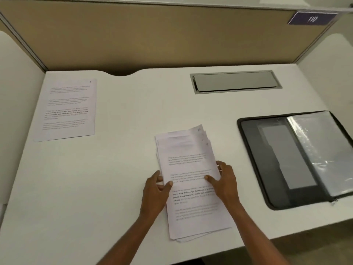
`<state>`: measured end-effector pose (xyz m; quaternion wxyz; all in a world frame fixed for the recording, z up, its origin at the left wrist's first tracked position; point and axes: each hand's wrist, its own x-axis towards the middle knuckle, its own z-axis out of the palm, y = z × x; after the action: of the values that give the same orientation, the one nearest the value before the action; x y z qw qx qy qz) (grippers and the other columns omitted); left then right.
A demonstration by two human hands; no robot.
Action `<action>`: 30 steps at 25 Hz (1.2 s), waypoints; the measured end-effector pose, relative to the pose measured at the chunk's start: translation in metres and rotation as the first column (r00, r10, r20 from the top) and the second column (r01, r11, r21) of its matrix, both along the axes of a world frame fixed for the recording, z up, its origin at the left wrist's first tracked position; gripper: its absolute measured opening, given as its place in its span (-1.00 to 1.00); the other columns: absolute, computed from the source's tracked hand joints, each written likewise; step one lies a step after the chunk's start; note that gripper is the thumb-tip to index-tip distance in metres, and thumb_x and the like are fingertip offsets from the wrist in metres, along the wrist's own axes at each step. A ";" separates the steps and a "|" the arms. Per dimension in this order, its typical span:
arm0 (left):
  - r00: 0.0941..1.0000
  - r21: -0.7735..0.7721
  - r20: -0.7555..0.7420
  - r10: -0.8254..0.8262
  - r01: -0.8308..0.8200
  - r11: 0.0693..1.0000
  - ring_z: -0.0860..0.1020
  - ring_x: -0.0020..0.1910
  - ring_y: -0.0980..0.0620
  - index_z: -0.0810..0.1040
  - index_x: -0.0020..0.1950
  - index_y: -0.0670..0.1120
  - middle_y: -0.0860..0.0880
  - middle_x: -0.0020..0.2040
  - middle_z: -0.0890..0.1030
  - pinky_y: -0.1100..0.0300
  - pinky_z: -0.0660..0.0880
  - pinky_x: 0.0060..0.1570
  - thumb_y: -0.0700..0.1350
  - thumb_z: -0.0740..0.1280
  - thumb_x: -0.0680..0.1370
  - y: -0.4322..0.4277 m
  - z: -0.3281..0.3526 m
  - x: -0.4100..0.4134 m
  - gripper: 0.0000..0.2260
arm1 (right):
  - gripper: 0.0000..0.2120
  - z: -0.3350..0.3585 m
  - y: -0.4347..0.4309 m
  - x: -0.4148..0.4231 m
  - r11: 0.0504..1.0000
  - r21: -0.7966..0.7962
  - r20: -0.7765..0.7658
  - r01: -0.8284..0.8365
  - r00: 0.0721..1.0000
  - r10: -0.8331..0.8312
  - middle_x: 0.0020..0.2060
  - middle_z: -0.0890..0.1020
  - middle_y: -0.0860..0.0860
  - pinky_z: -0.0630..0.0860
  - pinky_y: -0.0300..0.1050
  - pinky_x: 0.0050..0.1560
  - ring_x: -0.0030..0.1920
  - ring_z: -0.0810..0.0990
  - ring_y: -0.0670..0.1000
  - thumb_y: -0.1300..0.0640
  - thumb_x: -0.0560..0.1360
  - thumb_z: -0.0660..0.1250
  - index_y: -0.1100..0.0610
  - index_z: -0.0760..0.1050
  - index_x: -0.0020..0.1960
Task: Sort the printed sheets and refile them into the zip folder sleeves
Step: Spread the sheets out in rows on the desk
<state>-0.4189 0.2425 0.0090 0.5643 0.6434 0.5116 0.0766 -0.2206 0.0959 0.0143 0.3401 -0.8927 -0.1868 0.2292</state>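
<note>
A loose stack of printed sheets lies in the middle of the white desk, its corners fanned out at the top right. My left hand pinches the stack's left edge, thumb on top of the top sheet. My right hand holds the right edge, thumb on the top sheet and fingers curled at the side. One single printed sheet lies flat at the far left. The black zip folder lies open at the right, its clear plastic sleeves showing.
A grey metal cable hatch is set into the desk at the back right. Beige partition walls enclose the desk at the back and sides. A purple sign reading 110 hangs at the top right. The desk's front edge runs below my forearms.
</note>
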 end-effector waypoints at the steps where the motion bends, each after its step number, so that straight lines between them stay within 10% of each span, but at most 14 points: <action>1: 1.000 0.007 -0.014 0.014 -0.014 1.000 0.64 0.06 0.05 0.48 0.43 0.00 0.02 0.17 0.62 0.03 0.60 0.15 -0.01 0.51 0.54 0.002 0.001 0.001 -0.51 | -0.43 0.000 -0.001 -0.002 0.999 0.046 0.015 -0.020 1.000 0.020 0.19 0.49 0.01 0.46 -0.11 0.20 0.19 0.51 0.01 0.17 0.47 0.55 0.12 0.43 0.42; 10: 0.978 -0.129 0.091 0.187 -0.174 0.976 0.67 0.03 0.02 0.50 0.30 0.01 0.00 0.17 0.67 0.05 0.64 0.00 -0.19 0.48 0.57 -0.008 -0.001 0.002 -0.65 | -0.74 0.008 -0.011 0.016 0.969 0.236 -0.308 0.071 0.951 0.005 0.14 0.68 -0.17 0.53 -0.24 0.20 0.19 0.62 -0.13 -0.02 0.68 0.27 0.00 0.65 0.25; 14: 0.955 -0.161 0.176 0.238 -0.210 0.964 0.69 0.08 -0.04 0.51 0.33 0.05 0.02 0.19 0.68 -0.09 0.66 0.09 -0.20 0.42 0.61 -0.010 -0.003 0.000 -0.67 | -0.77 0.010 -0.018 0.033 0.977 0.208 -0.381 0.044 0.924 0.039 0.02 0.71 0.00 0.55 -0.25 -0.01 0.06 0.66 0.01 0.29 0.56 0.40 0.04 0.64 0.14; 21: 0.976 -0.040 0.125 0.177 -0.173 0.984 0.69 0.04 -0.04 0.50 0.27 0.01 -0.01 0.13 0.67 0.02 0.64 0.01 -0.17 0.52 0.54 0.010 -0.004 -0.007 -0.64 | -0.65 -0.005 -0.025 0.044 0.972 0.210 -0.380 0.106 0.925 -0.019 -0.03 0.69 0.11 0.62 0.04 0.04 -0.02 0.67 0.11 0.05 0.39 0.62 0.00 0.51 0.03; 25: 0.982 -0.014 0.114 0.154 -0.153 0.988 0.66 0.07 -0.07 0.49 0.27 0.00 -0.01 0.13 0.66 -0.04 0.63 0.07 -0.19 0.45 0.59 0.019 -0.006 -0.014 -0.70 | -0.56 -0.004 -0.021 0.042 0.988 0.153 -0.228 0.031 0.974 0.005 -0.11 0.63 0.04 0.51 -0.22 -0.16 -0.15 0.58 0.01 0.01 0.36 0.64 0.07 0.47 0.07; 30: 0.924 -0.220 0.277 0.263 -0.205 0.954 0.65 0.18 -0.05 0.52 0.39 -0.08 -0.04 0.22 0.68 -0.02 0.58 0.19 -0.33 0.41 0.57 0.030 -0.011 -0.030 -0.60 | -0.45 -0.012 -0.023 0.041 0.946 0.255 0.227 -0.201 0.963 0.143 0.29 0.50 -0.05 0.51 -0.25 0.12 0.19 0.52 -0.05 -0.06 0.50 0.52 0.06 0.44 0.40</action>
<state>-0.4494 0.2728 -0.0024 0.6805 0.5022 0.4974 0.1930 -0.1796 0.0729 0.0022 0.4183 -0.8357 -0.3284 0.1366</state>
